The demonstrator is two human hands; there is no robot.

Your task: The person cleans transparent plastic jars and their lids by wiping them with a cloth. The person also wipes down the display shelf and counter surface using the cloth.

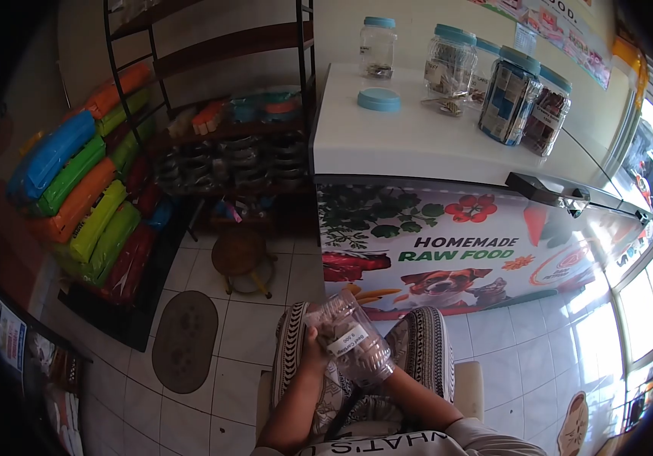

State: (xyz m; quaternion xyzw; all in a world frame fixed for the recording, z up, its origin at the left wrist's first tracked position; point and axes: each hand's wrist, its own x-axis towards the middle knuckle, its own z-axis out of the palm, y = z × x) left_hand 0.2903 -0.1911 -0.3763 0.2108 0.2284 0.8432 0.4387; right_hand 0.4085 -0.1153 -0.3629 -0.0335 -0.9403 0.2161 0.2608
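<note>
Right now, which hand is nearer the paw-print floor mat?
Left. The left hand holds the clear jar, right of the floor mat; the right hand, at the jar's near end, is farther right.

The white freezer top (402, 144) carries five jars (509, 99) and a loose blue lid (379, 99)

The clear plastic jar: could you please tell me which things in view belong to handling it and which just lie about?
In the job:
clear plastic jar with white label
loose round light-blue lid (probably)

Lying about:
brown oval paw-print mat
round wooden stool
blue plastic package
</note>
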